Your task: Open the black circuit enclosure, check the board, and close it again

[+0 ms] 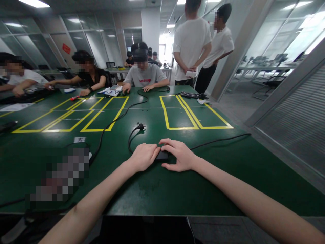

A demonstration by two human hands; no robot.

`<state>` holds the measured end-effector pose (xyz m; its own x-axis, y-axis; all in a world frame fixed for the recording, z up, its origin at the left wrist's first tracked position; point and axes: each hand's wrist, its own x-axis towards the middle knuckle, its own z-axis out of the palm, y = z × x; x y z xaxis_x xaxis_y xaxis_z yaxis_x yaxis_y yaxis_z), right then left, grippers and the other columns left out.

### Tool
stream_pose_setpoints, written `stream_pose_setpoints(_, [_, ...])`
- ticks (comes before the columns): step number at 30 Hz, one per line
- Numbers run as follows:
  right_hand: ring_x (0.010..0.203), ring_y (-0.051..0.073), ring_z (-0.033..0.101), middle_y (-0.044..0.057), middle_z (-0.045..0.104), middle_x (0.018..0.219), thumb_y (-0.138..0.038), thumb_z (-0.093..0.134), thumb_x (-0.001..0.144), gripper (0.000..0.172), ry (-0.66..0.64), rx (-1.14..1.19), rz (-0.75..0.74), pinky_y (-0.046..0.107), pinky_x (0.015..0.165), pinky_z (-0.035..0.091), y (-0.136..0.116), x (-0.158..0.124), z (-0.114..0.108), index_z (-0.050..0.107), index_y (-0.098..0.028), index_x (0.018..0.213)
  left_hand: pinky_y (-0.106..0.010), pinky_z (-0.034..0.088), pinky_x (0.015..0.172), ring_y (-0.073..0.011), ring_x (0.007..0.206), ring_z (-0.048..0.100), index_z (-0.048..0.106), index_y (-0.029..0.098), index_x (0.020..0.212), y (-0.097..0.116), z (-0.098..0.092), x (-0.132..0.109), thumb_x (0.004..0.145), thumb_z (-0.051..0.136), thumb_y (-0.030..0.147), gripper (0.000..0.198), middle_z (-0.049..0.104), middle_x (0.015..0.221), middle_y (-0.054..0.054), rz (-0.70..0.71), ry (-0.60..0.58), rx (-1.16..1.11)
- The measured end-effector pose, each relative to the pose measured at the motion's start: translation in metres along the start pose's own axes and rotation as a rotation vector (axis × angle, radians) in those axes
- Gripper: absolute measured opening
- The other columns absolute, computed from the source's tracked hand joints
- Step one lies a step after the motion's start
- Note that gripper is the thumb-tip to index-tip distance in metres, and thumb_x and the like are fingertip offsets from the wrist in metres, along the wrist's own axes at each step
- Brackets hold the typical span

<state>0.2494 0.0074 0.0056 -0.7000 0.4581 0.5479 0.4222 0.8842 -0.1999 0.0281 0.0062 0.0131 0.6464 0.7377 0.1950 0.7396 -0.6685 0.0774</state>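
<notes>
A black power adapter (162, 156) lies on the green table between my hands. My left hand (144, 156) is closed at its left end, fingers pressed together and partly covering it. Around the right end curves my right hand (179, 155), its fingers and thumb spread apart; whether its fingertips touch the adapter I cannot tell. A short cord runs from beside my left hand up to a black plug (141, 127), whose pins point right. On the other side, a thin black cable (223, 139) stretches from behind my right hand toward the table's right side.
Yellow tape rectangles (182, 128) mark the green table (203, 196). A blurred-out object (63, 174) lies at left, with a long black cable (122, 115) running away from it. A folded black tripod-like thing (191, 95) is at the far edge. Several people sit or stand beyond.
</notes>
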Motion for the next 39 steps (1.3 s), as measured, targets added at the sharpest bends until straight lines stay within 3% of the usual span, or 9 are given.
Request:
stream_pose_setpoints(3, [0.087,0.023,0.069,0.010,0.073,0.097,-0.042,0.059,0.099,0.025,-0.076,0.051,0.244,0.034,0.078,0.053,0.000,0.002,0.002,0.066,-0.020,0.105,-0.035,0.048,0.079,-0.0240,0.079,0.069,0.062,0.017,0.091,0.002,0.001,0.001,0.111,0.032,0.034,0.039,0.071,0.082,-0.008,0.034,0.027,0.045])
stream_pose_setpoints(6, [0.083,0.021,0.069,0.008,0.075,0.089,-0.037,0.046,0.107,0.033,-0.205,0.064,0.355,0.031,0.074,0.048,0.001,0.004,0.003,0.070,-0.019,0.092,-0.035,0.047,0.081,-0.0230,0.082,0.068,0.062,0.017,0.093,0.004,0.000,0.001,0.111,0.033,0.032,0.037,0.071,0.085,-0.008,0.053,0.023,0.077])
stream_pose_setpoints(16, [0.075,0.018,0.067,0.005,0.074,0.082,-0.036,0.053,0.105,0.034,-0.193,0.120,0.410,0.029,0.070,0.044,-0.008,0.004,-0.005,0.078,-0.019,0.088,-0.030,0.043,0.067,-0.0202,0.073,0.068,0.065,0.018,0.083,-0.007,-0.006,-0.002,0.112,0.029,0.041,0.051,0.071,0.077,-0.005,0.027,-0.030,0.041])
stream_pose_setpoints(20, [0.085,0.021,0.069,0.008,0.077,0.097,-0.038,0.056,0.103,0.028,-0.189,0.168,0.351,0.030,0.077,0.049,-0.005,0.001,-0.003,0.076,-0.019,0.108,-0.031,0.046,0.070,-0.0213,0.075,0.068,0.065,0.017,0.083,-0.009,-0.004,-0.003,0.112,0.031,0.043,0.052,0.070,0.077,-0.007,0.063,0.027,0.043])
stream_pose_setpoints(25, [0.098,0.024,0.071,0.009,0.077,0.108,-0.039,0.053,0.102,0.030,-0.115,0.250,0.370,0.035,0.089,0.052,-0.001,-0.002,-0.001,0.073,-0.021,0.113,-0.033,0.052,0.081,-0.0228,0.092,0.071,0.065,0.017,0.119,-0.010,-0.006,-0.005,0.108,0.041,0.051,0.043,0.075,0.104,-0.008,0.110,0.075,-0.081])
stream_pose_setpoints(27, [0.099,0.024,0.070,0.009,0.076,0.108,-0.040,0.049,0.103,0.030,-0.043,0.320,0.431,0.036,0.089,0.052,0.001,-0.002,-0.002,0.071,-0.021,0.110,-0.037,0.053,0.090,-0.0263,0.105,0.069,0.052,0.017,0.143,-0.009,-0.007,-0.007,0.100,0.054,0.059,0.059,0.072,0.121,-0.012,0.160,0.122,-0.078])
stream_pose_setpoints(29, [0.086,0.022,0.069,0.006,0.075,0.096,-0.046,0.047,0.103,0.032,0.014,0.438,0.512,0.034,0.079,0.052,0.002,-0.002,-0.003,0.067,-0.021,0.108,-0.042,0.051,0.098,-0.0304,0.120,0.064,0.039,0.018,0.154,-0.006,-0.006,-0.006,0.094,0.066,0.058,0.077,0.063,0.138,-0.016,0.225,0.173,-0.018])
stream_pose_setpoints(33, [0.055,0.014,0.051,-0.006,0.053,0.064,-0.060,0.046,0.101,0.039,-0.015,0.678,0.649,0.025,0.054,0.042,0.005,-0.005,-0.005,0.056,-0.023,0.105,-0.042,0.046,0.105,-0.0283,0.128,0.060,0.041,0.016,0.152,0.005,-0.001,-0.001,0.100,0.061,0.026,0.056,0.061,0.145,-0.016,0.266,0.254,0.131])
stream_pose_setpoints(39, [0.076,0.021,0.067,0.004,0.071,0.089,-0.054,0.052,0.099,0.034,-0.048,0.204,0.460,0.032,0.069,0.051,0.008,-0.009,-0.021,0.061,-0.023,0.110,-0.040,0.050,0.094,-0.0274,0.108,0.070,0.054,0.011,0.135,0.011,0.009,0.004,0.105,0.055,0.036,0.040,0.072,0.123,-0.016,0.236,0.212,0.141])
